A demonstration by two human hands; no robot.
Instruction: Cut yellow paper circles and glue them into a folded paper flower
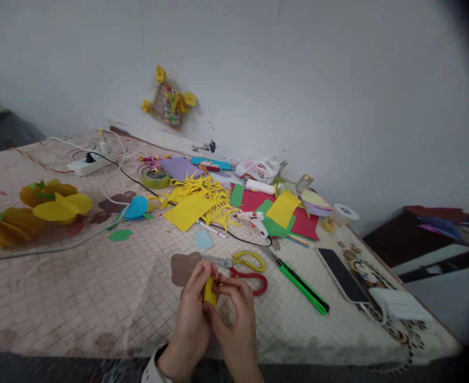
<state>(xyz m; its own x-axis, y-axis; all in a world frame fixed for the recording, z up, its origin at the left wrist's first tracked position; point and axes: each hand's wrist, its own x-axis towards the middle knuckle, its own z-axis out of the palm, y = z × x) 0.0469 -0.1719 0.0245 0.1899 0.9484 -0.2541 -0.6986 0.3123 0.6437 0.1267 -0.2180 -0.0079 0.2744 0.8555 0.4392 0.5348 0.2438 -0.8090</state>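
Observation:
A small piece of yellow paper is pinched between my two hands, low in the middle of the view. My left hand wraps round its left side, fingers closed. From the right, my right hand grips the same piece with thumb and fingertips. Just beyond the hands lie scissors with one yellow and one red handle, their blades partly behind my fingers. A green utility knife rests to the right. A pale blue paper piece and a white pen lie farther back.
Yellow paper scraps, a yellow sheet and a white glue gun with a black cord cover the back. Paper flowers and a power strip stand left. A phone with a white cable lies right.

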